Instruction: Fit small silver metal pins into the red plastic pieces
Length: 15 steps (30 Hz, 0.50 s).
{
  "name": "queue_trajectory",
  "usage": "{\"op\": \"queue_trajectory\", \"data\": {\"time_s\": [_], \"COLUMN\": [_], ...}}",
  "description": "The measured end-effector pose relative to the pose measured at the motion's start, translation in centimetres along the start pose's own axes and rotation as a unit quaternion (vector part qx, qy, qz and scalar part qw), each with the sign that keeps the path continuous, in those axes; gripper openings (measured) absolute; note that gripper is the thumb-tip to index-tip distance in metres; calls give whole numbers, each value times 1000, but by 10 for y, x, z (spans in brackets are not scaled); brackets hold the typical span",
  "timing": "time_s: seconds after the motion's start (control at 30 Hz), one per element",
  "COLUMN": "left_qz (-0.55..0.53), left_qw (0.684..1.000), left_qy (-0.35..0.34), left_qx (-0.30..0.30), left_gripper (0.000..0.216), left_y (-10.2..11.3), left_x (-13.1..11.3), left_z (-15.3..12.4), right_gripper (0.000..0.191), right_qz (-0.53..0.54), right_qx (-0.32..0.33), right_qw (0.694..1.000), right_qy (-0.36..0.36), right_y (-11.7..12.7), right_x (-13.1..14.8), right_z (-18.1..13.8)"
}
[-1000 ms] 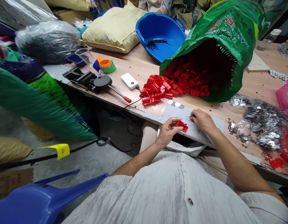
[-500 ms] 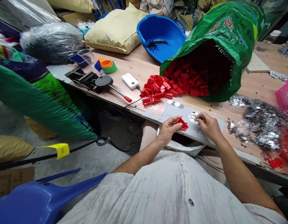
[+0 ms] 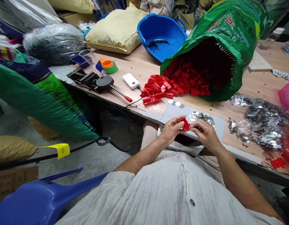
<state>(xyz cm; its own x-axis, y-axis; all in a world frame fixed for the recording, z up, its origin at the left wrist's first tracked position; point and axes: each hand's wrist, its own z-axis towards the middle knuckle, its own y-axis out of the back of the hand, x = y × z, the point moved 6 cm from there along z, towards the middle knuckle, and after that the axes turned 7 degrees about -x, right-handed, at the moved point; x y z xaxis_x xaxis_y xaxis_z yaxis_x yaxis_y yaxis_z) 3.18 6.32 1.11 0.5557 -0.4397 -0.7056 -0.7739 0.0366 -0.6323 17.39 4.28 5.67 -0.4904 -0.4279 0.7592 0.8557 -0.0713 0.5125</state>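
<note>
My left hand held one red plastic part pinched between thumb and fingers, just above the near edge of the grey board. My right hand met it from the other side, fingertips closed against the part's right end — whether a small metal piece sat between those fingertips could not be told. Both hands were raised off the board, apparently so the part could be turned and worked on freely.

Supplies lay within short reach: a scatter of small silver metal pieces on the board just beyond my right hand, and a pile of red parts spilling from the green woven sack, which lay on its side with its mouth toward me. A white power bank lay left of the pile — a blue basin stood behind it.

The sack carried red and white printing, too distorted to read. A yellow tag at lower left bore marks that were illegible.
</note>
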Motion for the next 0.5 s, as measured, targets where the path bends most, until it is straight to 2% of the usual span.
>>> {"op": "queue_trajectory", "data": {"time_s": [0.17,0.23,0.3,0.4,0.5], "left_qz": [40,71,103,146,192], "left_qw": [999,996,992,984,972], "left_qy": [-23,-49,-71,-93,-122], "left_qx": [13,21,29,38,53], "left_gripper": [40,39,39,39,39], "left_y": [0,1,1,3,6], "left_x": [0,-1,-1,-1,-1], "left_z": [1,3,4,6,9], "right_gripper": [9,9,10,25,34], "right_qz": [8,16,22,15,-23], "right_qx": [43,60,60,47,52], "right_qw": [998,998,998,993,993], "right_qy": [54,28,-27,-103,-103], "right_y": [-2,-3,-2,3,6], "right_x": [3,-1,-9,-21,-27], "right_z": [-3,-5,-9,-16,-21]}}
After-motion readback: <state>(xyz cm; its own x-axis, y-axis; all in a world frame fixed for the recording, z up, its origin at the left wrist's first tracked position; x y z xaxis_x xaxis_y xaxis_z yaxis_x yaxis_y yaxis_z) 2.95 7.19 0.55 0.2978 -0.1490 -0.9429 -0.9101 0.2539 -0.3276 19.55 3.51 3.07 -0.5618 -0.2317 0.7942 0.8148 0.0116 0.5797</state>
